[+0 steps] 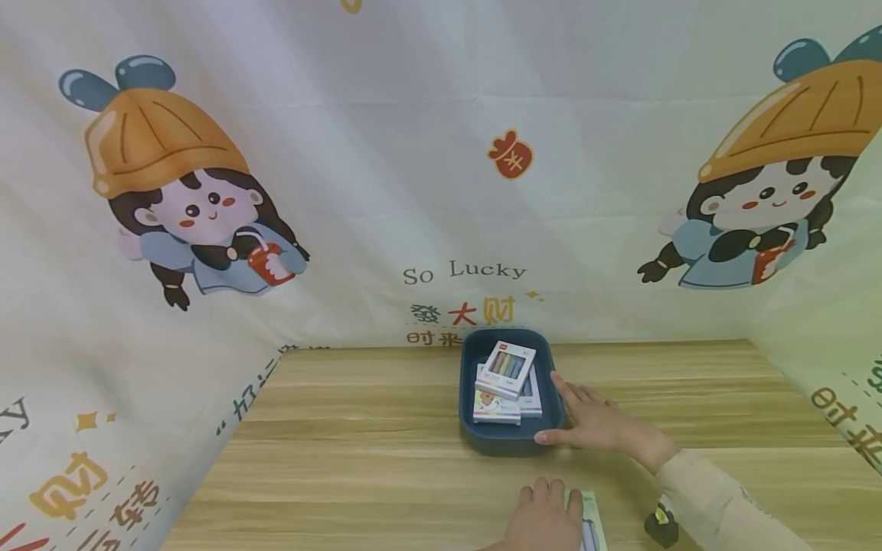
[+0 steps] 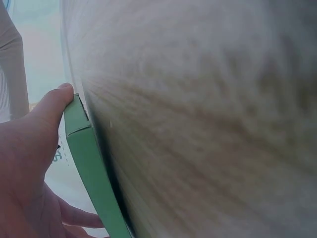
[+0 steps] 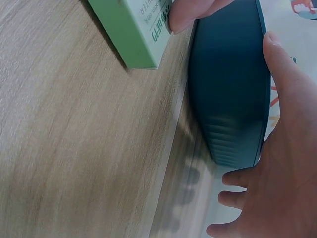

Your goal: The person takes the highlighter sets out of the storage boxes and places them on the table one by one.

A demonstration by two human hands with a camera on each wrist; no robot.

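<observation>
A dark blue plastic bin [image 1: 506, 445] stands at the back of the wooden table, also seen from the side in the right wrist view. My right hand [image 1: 596, 417] touches its right side, the thumb on the rim at the near corner and the fingers spread. Inside lie several small white boxes; the top box [image 1: 508, 369] shows coloured sticks through a window. Nearer the front, my left hand [image 1: 546, 516] holds a flat green cardboard box [image 3: 131, 34] by its edges, thumb on one side and fingers on the other. Part of that box is outside the head view.
A small black object with a yellow mark [image 1: 663, 526] is by the right sleeve. The wooden table [image 1: 344, 428] reaches a printed cloth backdrop [image 1: 386, 191] that hangs at the back and both sides.
</observation>
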